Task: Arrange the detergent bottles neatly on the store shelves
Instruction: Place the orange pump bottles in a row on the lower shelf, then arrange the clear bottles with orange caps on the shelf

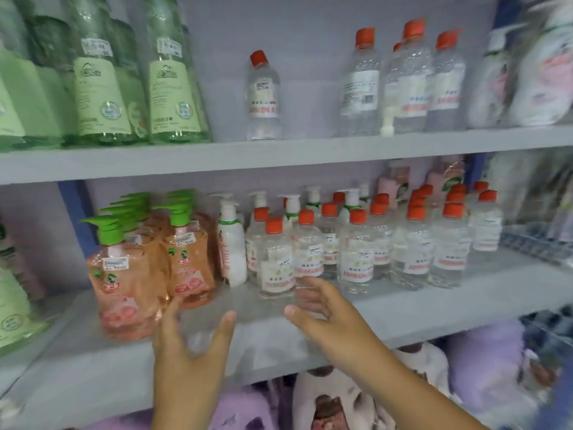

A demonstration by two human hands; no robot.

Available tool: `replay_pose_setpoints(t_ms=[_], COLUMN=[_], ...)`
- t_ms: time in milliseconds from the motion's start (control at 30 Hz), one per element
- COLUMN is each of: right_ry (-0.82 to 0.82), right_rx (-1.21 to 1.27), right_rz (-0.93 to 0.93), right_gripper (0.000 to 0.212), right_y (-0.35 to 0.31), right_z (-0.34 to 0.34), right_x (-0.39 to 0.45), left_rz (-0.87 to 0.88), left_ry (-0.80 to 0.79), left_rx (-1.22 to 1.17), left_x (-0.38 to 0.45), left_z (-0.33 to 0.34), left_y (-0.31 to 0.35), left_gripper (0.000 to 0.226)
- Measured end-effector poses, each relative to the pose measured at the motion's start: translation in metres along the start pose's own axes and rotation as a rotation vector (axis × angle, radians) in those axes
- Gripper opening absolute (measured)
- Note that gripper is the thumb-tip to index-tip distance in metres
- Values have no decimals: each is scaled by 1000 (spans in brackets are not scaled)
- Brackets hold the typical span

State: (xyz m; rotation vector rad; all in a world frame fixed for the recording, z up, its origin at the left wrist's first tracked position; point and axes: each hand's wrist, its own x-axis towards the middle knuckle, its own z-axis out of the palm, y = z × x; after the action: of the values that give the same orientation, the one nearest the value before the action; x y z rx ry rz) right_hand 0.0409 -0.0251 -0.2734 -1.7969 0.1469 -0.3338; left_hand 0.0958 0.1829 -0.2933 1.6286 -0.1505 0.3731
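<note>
On the middle shelf (434, 311) stand orange pump bottles with green pumps (186, 259), a white pump bottle (231, 246) and several clear bottles with red caps (356, 252). My left hand (189, 346) reaches over the shelf's front with spread fingers, just right of the front orange pump bottle (124, 283), holding nothing. My right hand (325, 311) is open too, its fingertips close to the front clear bottle (276, 262); I cannot tell if they touch. On the upper shelf (279, 156) a single red-capped bottle (263, 97) stands apart from a group of red-capped bottles (412, 82).
Tall green bottles (102, 82) fill the upper shelf's left end. Wrapped soft packs (533, 66) sit at the far right. Purple and white plush goods (341, 401) lie below the middle shelf. A blue shelf post (74, 212) stands behind the orange bottles.
</note>
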Motion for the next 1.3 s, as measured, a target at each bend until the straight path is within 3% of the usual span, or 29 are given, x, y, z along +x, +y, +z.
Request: replay_pose_setpoints(t_ms=[100, 200, 333, 467, 633, 933, 1033, 1133, 1300], right_ry=[42, 183, 284, 317, 349, 244, 159, 116, 81], right_rx=[3, 2, 2, 7, -19, -42, -48, -67, -24], right_rz=[-3, 5, 25, -10, -18, -31, -61, -97, -106], right_gripper=[62, 58, 57, 46, 66, 52, 48, 65, 69], right_y=[7, 19, 28, 35, 43, 69, 74, 81, 89], right_z=[-74, -171, -259, -305, -329, -338, -326, -320, -320], right_x=[-24, -41, -47, -35, 1, 53, 65, 74, 78], left_rz=[-23, -31, -66, -21, 58, 218, 256, 265, 189], left_ry=[-143, -268, -336, -330, -308, -122, -106, -132, -140], left_rx=[-12, 8, -9, 19, 80, 420, 423, 403, 269], left_x=[-23, -58, -86, -96, -84, -64, -60, -61, -72], left_z=[74, 158, 234, 282, 329, 373, 372, 372, 353], left_y=[17, 45, 76, 85, 87, 75, 69, 67, 75], left_gripper=[79, 79, 79, 78, 78, 101, 98, 92, 81])
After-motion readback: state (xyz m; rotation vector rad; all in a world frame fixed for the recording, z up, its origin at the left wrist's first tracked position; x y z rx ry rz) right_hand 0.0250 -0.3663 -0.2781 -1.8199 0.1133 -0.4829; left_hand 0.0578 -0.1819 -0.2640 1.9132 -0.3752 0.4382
